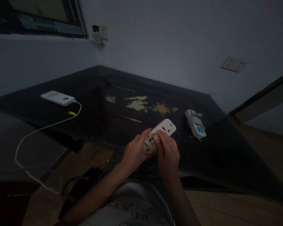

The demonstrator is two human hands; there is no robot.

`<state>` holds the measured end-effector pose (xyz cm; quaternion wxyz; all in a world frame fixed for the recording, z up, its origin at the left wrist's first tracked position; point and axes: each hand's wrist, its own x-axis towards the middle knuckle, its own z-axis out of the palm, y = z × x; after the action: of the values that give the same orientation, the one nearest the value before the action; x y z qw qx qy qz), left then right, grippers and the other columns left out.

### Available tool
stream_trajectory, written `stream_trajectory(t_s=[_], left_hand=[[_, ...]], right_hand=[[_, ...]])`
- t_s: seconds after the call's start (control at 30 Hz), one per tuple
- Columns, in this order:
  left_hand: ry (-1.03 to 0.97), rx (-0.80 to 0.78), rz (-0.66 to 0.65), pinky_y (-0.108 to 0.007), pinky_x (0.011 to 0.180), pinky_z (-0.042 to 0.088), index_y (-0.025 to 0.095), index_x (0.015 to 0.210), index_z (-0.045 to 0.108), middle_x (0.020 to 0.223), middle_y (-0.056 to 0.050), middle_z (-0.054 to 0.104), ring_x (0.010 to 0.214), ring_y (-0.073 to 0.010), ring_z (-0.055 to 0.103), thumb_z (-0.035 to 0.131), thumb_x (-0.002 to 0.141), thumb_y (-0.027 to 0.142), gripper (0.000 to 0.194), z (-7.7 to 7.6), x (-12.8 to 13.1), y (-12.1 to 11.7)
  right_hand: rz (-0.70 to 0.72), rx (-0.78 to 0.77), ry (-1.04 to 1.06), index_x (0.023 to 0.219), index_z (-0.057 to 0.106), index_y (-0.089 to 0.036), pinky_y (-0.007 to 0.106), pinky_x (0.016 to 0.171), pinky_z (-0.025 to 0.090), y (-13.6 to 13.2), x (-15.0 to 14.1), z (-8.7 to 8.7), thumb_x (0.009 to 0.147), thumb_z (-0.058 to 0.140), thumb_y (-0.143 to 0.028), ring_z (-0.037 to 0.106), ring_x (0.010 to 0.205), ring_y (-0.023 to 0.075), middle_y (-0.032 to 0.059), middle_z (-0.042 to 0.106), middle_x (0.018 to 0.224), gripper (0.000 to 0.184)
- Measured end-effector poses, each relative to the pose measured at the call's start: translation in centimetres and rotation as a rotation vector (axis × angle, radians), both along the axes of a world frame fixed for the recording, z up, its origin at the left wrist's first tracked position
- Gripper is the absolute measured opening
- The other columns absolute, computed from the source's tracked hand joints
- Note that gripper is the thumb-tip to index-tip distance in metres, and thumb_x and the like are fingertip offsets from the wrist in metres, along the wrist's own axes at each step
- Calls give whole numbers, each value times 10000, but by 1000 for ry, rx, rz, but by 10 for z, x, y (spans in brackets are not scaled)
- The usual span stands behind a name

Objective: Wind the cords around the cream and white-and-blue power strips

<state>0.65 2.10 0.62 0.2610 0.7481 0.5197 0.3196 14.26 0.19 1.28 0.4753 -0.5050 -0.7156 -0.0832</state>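
A white power strip (170, 125) with its cord (150, 142) wound around it is held above the near edge of the dark table. My left hand (137, 147) wraps around its lower left side. My right hand (168, 149), wearing a ring, presses its fingertips on the plug (156, 138), which lies against the wound cord. Socket holes show at the strip's upper end. To the right on the table lies a second white power strip (199, 131), also bound with its cord and showing a blue label.
At the table's left, a white power bank-like device (58, 98) has a white cable (44, 127) hanging over the edge. A yellow tag (72, 113) lies nearby. The dark table (122, 78) has a bird-and-flower picture. Wall sockets (233, 64) are mounted behind.
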Motion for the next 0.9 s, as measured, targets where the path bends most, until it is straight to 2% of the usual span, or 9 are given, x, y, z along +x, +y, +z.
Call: stream_trajectory(t_s=[0.2,0.37,0.47,0.57,0.77,0.9], left_hand=[[8,34,-14,-381,916,490,265,1392,335,1191,-93,590,1065,-266,607,726,699,363,803,-2,0,3],[37,-4,-1,-389,921,481,271,1397,346,1191,-93,597,1064,-273,608,753,666,348,841,-1,-1,9],[1,-7,-27,-384,914,481,281,1391,350,1203,-82,599,1066,-269,606,759,653,342,845,-2,-4,12],[-71,-14,-83,-365,919,476,291,1370,364,1223,-61,599,1085,-256,595,767,634,305,839,-4,-6,12],[-188,-57,-175,-357,935,461,306,1356,374,1259,-45,587,1121,-253,576,784,616,288,846,-5,-7,11],[-227,-47,-164,-375,970,439,311,1381,346,1317,-45,551,1168,-260,549,798,593,283,909,-5,-7,10]], right_hand=[[-13,-12,2,1270,535,-212,434,942,476,0,-1,-6,932,454,-180,563,1129,230,123,631,1204,350],[64,-126,106,1343,445,-237,485,1029,405,-1,4,-12,937,430,-175,453,1280,224,117,508,1373,411],[137,-166,145,1347,436,-263,488,1073,356,-2,12,-8,935,423,-149,387,1334,208,86,482,1403,428],[183,-148,126,1285,506,-262,470,1086,339,-2,21,1,929,423,-128,379,1338,205,77,492,1394,389],[159,-85,120,1182,587,-238,476,1076,337,6,43,16,899,503,-152,427,1297,221,94,561,1313,307],[131,-175,233,1200,577,-247,477,1087,316,14,55,15,882,543,-229,409,1309,230,85,508,1367,320]])
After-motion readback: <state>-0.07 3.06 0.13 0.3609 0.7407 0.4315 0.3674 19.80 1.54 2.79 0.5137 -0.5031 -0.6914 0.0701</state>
